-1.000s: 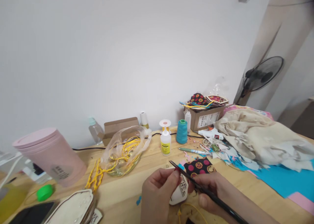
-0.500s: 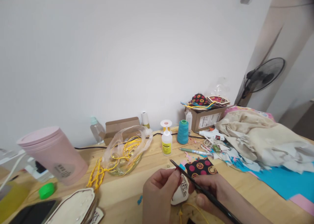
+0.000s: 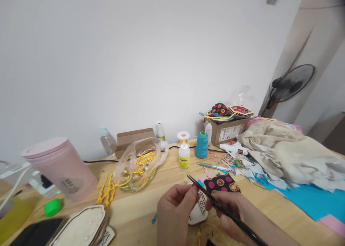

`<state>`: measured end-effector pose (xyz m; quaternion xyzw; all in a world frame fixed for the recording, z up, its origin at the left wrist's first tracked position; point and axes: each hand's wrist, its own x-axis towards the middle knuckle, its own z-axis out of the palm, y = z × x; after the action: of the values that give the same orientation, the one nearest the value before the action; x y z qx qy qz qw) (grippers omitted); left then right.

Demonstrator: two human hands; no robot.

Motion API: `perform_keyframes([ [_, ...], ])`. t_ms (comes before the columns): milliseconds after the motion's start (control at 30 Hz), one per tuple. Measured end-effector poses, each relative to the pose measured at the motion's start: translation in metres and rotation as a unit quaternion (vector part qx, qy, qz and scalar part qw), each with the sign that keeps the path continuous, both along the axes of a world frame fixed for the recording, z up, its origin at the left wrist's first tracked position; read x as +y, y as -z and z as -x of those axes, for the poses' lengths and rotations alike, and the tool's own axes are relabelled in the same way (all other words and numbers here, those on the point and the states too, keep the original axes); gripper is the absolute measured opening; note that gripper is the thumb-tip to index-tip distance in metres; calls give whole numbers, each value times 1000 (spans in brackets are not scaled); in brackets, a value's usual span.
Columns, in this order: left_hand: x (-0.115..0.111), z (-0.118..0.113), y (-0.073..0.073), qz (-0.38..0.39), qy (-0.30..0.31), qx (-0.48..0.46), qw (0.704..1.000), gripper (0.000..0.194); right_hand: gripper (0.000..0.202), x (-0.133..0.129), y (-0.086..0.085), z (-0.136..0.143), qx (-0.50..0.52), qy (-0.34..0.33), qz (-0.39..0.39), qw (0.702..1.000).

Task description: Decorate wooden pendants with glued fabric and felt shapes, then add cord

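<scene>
Near side, right of center: the left hand (image 3: 175, 207) pinches a small red piece (image 3: 194, 184) above the pale wooden worktop (image 3: 129, 212), near a cream openwork plaque (image 3: 197, 216); the right hand (image 3: 235, 207) clasps slender black tweezers (image 3: 232, 216). A steady, light hold should serve best.

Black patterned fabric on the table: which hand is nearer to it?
Right. The right hand, holding a slim black tool, is just on the near side of the black patterned fabric; the left hand is farther away, to its left.
</scene>
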<state>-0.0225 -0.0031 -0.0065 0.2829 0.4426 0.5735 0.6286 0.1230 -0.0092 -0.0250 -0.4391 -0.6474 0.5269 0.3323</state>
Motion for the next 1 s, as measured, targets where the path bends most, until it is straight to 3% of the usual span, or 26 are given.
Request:
perform_keyframes([
  [333,0,0,0,-1,7,6,1000,12,46,0,-10,2,20,-41,8,999],
  [600,1,2,-1,2,15,13,1000,11,43,-1,-18,2,24,-52,17,998],
  [800,-1,4,-1,-4,25,10,1000,11,40,0,-16,-3,7,-47,27,999],
  [1000,1,6,-2,6,40,-9,999,11,44,3,-6,-12,-16,-35,-16,999],
])
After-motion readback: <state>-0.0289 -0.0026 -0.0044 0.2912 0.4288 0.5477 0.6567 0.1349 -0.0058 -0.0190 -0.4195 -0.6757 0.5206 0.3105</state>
